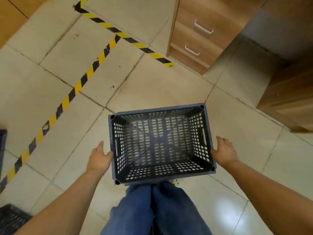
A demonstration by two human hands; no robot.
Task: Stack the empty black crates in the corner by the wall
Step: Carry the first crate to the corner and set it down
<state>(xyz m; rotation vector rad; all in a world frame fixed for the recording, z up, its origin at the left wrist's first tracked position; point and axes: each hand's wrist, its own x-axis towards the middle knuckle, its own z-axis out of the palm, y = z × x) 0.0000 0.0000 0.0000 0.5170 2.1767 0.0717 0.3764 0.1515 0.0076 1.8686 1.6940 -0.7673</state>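
Grip: left hand (100,156) and right hand (224,152), fingers relaxed and spread, flank the empty black perforated plastic crate (160,144) at 6 o'clock on the tiled floor (152,89). Likely light and rigid; side handle slots suit lifting.

Pale tiled floor (152,85), grout lines soiled. Directly on it: yellow-black hazard tape (84,78), wooden drawer unit (201,36), wooden cabinet (288,99), small dark specks (177,181).

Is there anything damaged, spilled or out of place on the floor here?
Yes. The yellow-black floor tape is worn, with a torn patch near its lower left stretch. Small dark specks lie on the tile beside the black crate. The crate itself looks intact and empty.
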